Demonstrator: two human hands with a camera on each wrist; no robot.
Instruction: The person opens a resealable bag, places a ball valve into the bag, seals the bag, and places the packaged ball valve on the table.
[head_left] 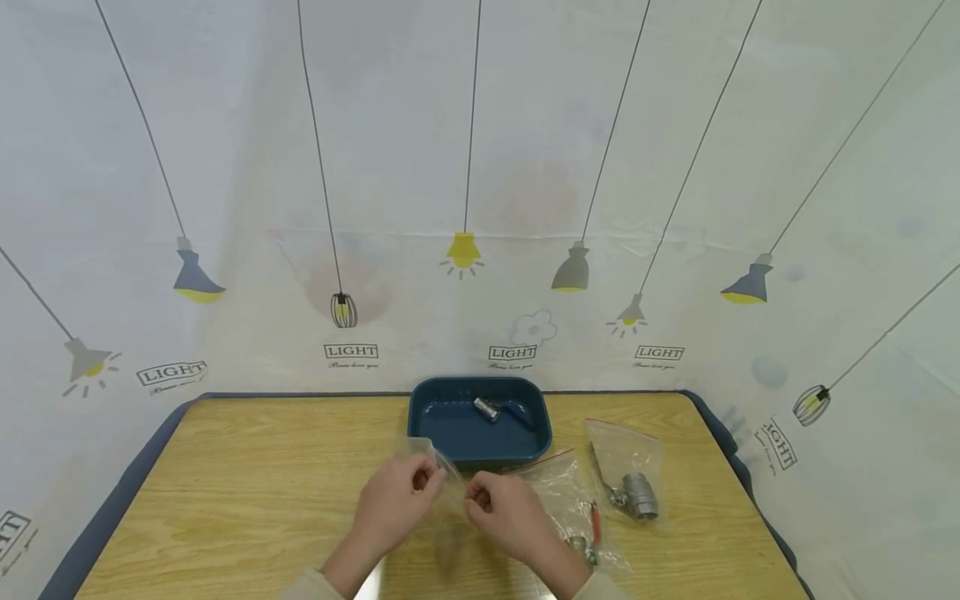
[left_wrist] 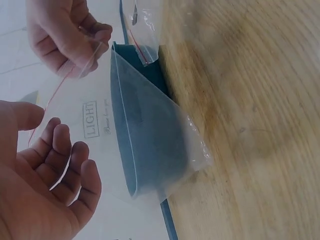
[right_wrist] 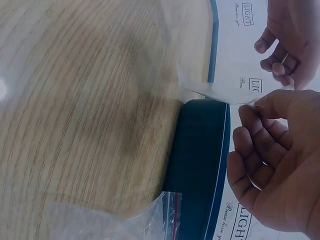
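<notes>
Between both hands hangs a clear zip-lock bag (left_wrist: 152, 125) with a red line along its top; nothing shows inside it. The left hand (head_left: 396, 498) pinches one side of its top edge between thumb and fingers. Close beside it, the right hand (head_left: 512, 510) pinches the other side of the edge, thumb against forefinger. The bag hangs in front of a dark blue tray (head_left: 417, 412), which shows through the plastic in the left wrist view. In the tray lies a metal fitting (head_left: 486, 408) with a dark blue lever (head_left: 519, 415) next to it.
Right of the tray lies a zip-lock bag (head_left: 626, 446) with a grey metal valve (head_left: 640, 496) in it. Another bag (head_left: 555, 483), partly behind the right forearm, contains a valve with a red handle (head_left: 596, 523). A printed curtain (head_left: 450, 325) stands behind the wooden table (head_left: 247, 483).
</notes>
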